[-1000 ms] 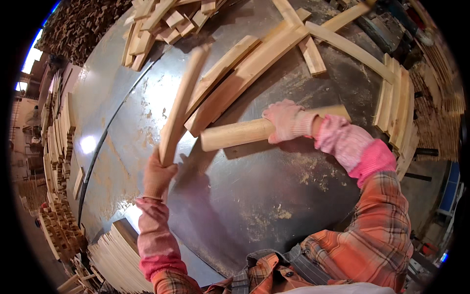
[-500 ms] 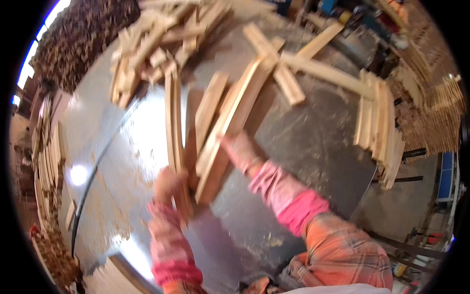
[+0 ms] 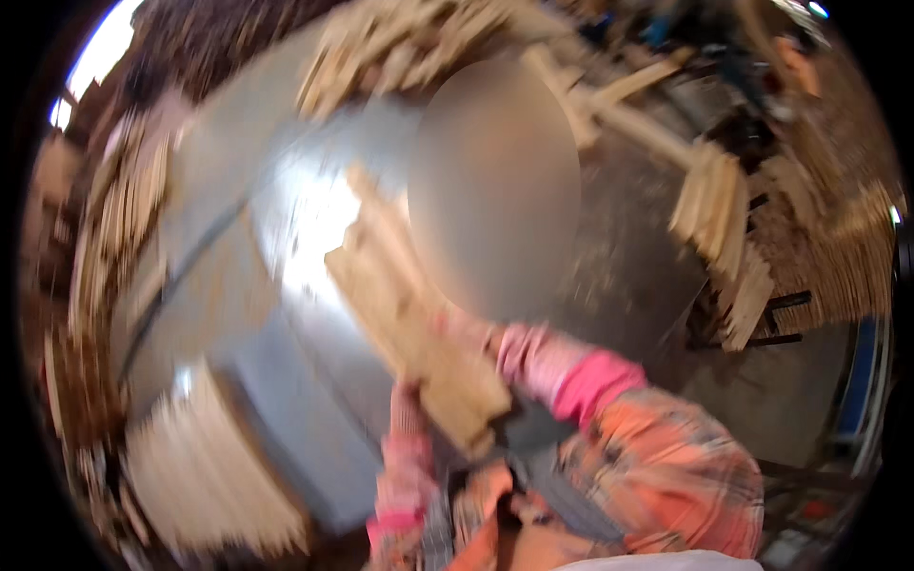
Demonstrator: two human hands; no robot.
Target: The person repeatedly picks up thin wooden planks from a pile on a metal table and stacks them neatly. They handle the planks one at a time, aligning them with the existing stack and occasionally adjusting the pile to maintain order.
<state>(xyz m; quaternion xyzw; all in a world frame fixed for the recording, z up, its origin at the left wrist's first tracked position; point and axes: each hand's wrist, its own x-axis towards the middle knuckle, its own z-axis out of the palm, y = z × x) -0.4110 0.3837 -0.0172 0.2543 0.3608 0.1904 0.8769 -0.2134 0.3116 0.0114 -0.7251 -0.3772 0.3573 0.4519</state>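
A bundle of pale wooden strips (image 3: 419, 347) lies side by side in front of me, slanting from far left to near right, its ends uneven. My left hand (image 3: 407, 398) grips its near left edge, fingers closed against the wood. Across from it, my right hand (image 3: 465, 330) closes on the right edge. Motion smears both hands and the strips. A blurred grey oval covers the area just beyond my right hand, hiding whatever lies there.
The metal tabletop (image 3: 352, 128) bears a loose heap of strips (image 3: 390, 52) at the far side. Rows of strips sit at the right edge (image 3: 709, 205) and near left (image 3: 214, 466). Crossed pieces (image 3: 638, 81) lie far right. More stacked wood (image 3: 124, 219) lines the left.
My hands have come closer together and nearer to me. The strips, standing apart on edge before, now lie together as one flat bundle. My view has shifted, showing more of the near-left stack.
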